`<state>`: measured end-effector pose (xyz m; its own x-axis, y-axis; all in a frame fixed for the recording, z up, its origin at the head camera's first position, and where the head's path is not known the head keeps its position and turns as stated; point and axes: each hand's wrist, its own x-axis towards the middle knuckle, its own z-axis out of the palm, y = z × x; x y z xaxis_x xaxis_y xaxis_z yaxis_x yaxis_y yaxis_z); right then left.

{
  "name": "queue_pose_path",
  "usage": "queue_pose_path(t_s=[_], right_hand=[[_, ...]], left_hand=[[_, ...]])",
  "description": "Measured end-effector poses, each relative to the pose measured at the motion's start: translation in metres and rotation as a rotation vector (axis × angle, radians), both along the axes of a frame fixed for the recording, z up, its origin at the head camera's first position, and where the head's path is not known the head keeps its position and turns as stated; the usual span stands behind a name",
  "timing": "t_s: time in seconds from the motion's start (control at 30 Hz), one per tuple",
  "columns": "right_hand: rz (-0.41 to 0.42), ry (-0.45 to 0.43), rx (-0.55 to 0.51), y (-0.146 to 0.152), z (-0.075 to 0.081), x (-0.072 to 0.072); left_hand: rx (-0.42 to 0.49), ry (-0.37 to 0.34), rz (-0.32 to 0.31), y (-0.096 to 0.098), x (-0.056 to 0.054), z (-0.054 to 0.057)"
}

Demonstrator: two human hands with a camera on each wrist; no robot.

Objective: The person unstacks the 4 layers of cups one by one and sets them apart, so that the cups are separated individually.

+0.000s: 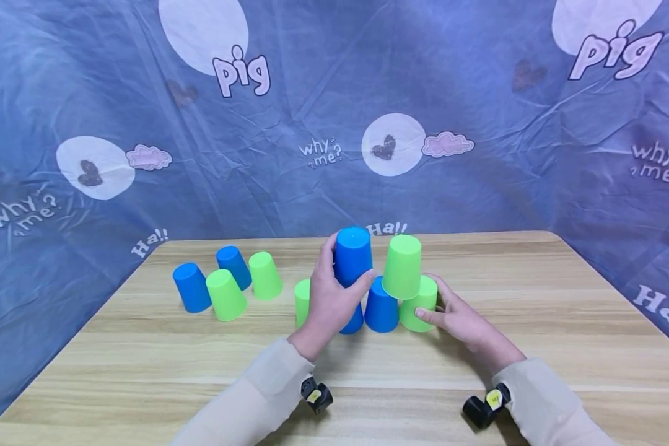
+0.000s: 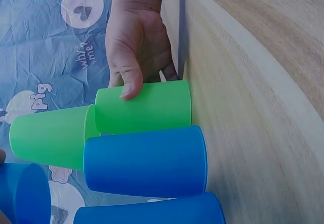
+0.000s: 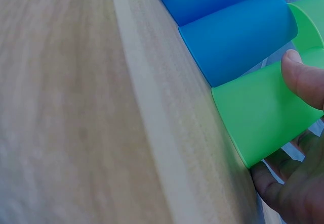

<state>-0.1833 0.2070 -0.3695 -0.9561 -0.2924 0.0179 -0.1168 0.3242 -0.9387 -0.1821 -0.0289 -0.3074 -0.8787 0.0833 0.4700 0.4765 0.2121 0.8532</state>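
My left hand [image 1: 332, 305] grips an upside-down blue cup [image 1: 354, 254] by its sides, above a row of upside-down cups. A small gap shows under its rim in the left wrist view. My right hand [image 1: 461, 317] holds the green cup [image 1: 410, 317] at the row's right end, thumb in front and fingers behind. Beside it stands a blue cup [image 1: 381, 310]; one more green cup [image 1: 403, 266] rests across these two. Farther left in the row are another blue cup [image 1: 354, 323] and a green cup [image 1: 301, 303], both partly hidden by my left hand.
Apart on the left of the wooden table [image 1: 145, 371] stand two blue cups, one in front [image 1: 192, 288] and one behind [image 1: 234, 267], and two green cups, one in front [image 1: 226, 296] and one behind [image 1: 265, 276]. A blue printed cloth [image 1: 312, 80] hangs behind.
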Motion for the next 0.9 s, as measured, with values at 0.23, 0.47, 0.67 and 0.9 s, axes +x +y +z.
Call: queue_pose_path(t_s=[0.23,0.47,0.67,0.9], right_hand=[[-0.002,-0.006,0.0,0.0,0.002,0.001],[0.003,-0.003,0.003,0.0,0.001,0.001],[0.0,0.012,-0.005,0.0,-0.001,0.0],[0.012,0.028,-0.003,0.0,0.001,0.001]], left_hand=[[0.016,0.07,0.037,-0.005,-0.002,0.0],[0.036,0.081,0.078,-0.012,-0.003,-0.001],[0.057,0.078,0.096,-0.022,-0.005,-0.001],[0.081,0.076,0.121,-0.035,-0.005,-0.001]])
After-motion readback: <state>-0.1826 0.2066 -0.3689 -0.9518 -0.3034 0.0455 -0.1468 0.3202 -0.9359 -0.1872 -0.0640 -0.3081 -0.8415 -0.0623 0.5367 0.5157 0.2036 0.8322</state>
